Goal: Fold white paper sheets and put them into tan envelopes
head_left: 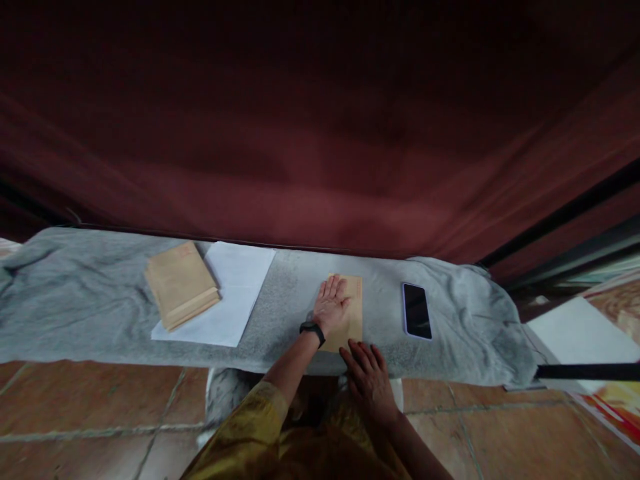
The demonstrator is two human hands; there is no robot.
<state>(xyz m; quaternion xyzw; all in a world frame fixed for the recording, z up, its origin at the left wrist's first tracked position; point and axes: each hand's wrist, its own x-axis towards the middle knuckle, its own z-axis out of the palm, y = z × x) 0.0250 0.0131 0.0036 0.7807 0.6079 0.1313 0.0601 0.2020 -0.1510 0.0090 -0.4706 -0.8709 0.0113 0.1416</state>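
Note:
A brown paper envelope (353, 313) lies flat on the grey cloth in front of me. My left hand (331, 303), with a black band on its wrist, rests on the envelope, palm side showing and fingers stretched out; nothing is in it. My right hand (369, 380) is at the envelope's near edge, back of the hand up, fingers extended and a little apart, their tips touching the cloth near the envelope's lower right corner. To the left, a stack of brown envelopes (183, 283) sits partly on a pile of white paper sheets (240, 287).
A grey cloth (100, 293) covers the long narrow table. Right of the envelope lies a phone (417, 311) with a dark screen and a lilac case. A dark red curtain (300, 167) hangs behind the table. White and coloured sheets (585, 333) are at the far right. Tiled floor (510, 427) shows below.

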